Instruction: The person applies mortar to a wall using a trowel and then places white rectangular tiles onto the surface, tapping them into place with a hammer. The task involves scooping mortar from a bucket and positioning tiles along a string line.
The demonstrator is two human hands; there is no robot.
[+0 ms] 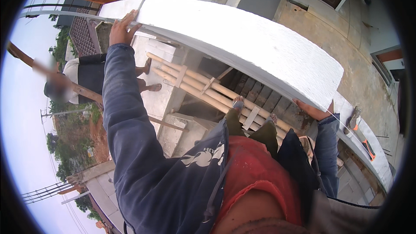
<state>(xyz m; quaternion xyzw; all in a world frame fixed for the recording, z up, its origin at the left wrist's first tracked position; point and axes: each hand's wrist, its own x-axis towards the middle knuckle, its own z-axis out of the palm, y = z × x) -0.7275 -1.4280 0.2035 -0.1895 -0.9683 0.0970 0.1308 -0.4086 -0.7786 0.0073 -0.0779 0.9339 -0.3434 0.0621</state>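
A long white lightweight block [234, 34] lies along the top of the wall in front of me. My left hand [123, 29] is at its left end, fingers spread over the joint with a neighbouring white block [121, 8]. At the block's right end, my right hand [313, 110] holds its lower near corner; a digit lies along the near side and the other fingers are mostly hidden. A thin white string [340, 123] runs from that end along the wall. Farther right on the wall top lie a trowel [353, 119] and another orange-handled tool [369, 151].
I stand in sandals on bamboo poles [203, 86] tied with short slats, above a drop. At left another person [89, 78] stands on a ledge [149, 84], near a wooden pole [86, 92]. Below the wall's far side is a concrete floor [312, 39].
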